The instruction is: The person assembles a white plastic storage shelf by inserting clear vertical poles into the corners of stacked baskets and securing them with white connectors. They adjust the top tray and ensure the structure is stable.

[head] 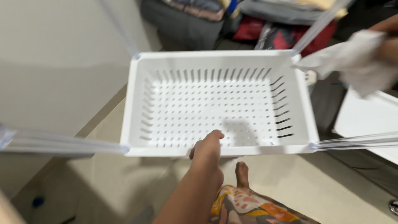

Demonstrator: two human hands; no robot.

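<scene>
Hanging in mid-air above the beige floor (124, 182), the white perforated basket (219, 103) is level, clear rails (356, 141) projecting from its corners. Left hand (207, 151) pinches its near rim. Right hand (387, 49) clutches a white cloth (352, 54) beside the far right corner.

Left hand (207, 151) grips white basket (219, 101) — right hand (383, 41) (cloth).

A heap of folded clothes (232, 12) sits up top, beige tiled floor (124, 182) spreads below, pale wall (54, 62) fills the left.
</scene>
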